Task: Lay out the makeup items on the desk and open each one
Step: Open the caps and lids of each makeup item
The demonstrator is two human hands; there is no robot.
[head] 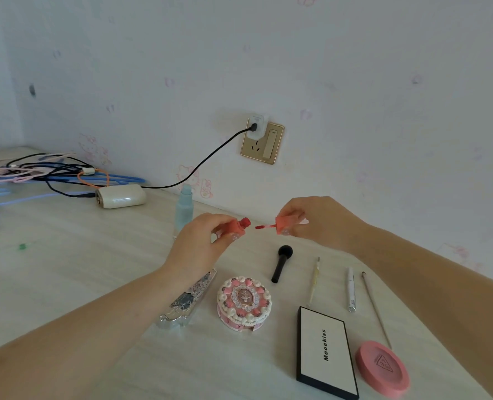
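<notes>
My left hand (199, 246) holds a coral lip gloss tube (235, 226) above the desk, its open neck pointing right. My right hand (320, 223) holds the tube's coral cap with its wand (279, 225), the red tip a short gap from the neck. On the desk below lie a black brush (281, 264), a round cake-shaped compact (243, 300), an ornate silver case (187, 301), a white palette box marked Mooekiss (324, 350), a pink round compact (382, 369), a yellowish pencil (314, 281), a white pen (351, 290) and a thin stick brush (376, 310).
A pale blue bottle (184, 207) stands near the wall behind my hands. A white power bank (121, 196) and a tangle of cables (46, 174) lie at the back left. A wall socket (262, 141) holds a plugged charger. The desk's right edge runs near the stick brush.
</notes>
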